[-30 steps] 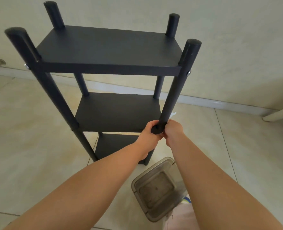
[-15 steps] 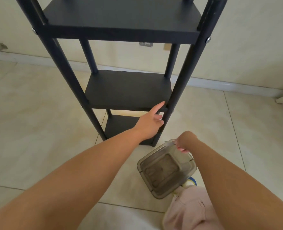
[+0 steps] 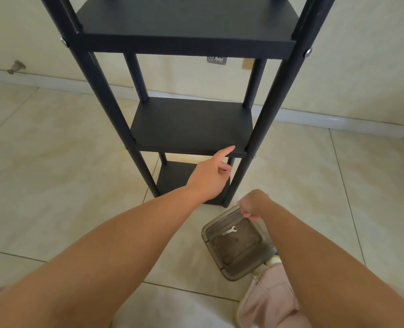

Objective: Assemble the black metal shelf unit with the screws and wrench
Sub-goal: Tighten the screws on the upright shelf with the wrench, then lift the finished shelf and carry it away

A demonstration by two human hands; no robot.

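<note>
The black metal shelf unit (image 3: pixel 191 125) stands upright on the tiled floor, with three shelves fixed between four posts. Silver screw heads (image 3: pixel 308 52) show on the front posts. My left hand (image 3: pixel 210 177) reaches to the middle shelf, its index finger straight and touching the shelf's front edge near the right front post. My right hand (image 3: pixel 251 205) is lower and to the right, its fingers curled over the far rim of a translucent grey container (image 3: pixel 216 247) on the floor. A small silver wrench (image 3: pixel 229 230) lies inside that container.
The shelf unit stands close to a cream wall with a white skirting board (image 3: pixel 314 118). A door stopper (image 3: pixel 16 67) sticks out of the wall at the left. My knee in pink cloth (image 3: pixel 269 301) is beside the container. Bare floor tiles spread left and right.
Both hands have left the right front post at the middle shelf. My right hand dropped to the container's rim and the wrench now lies inside. My left hand now touches the shelf edge.
</note>
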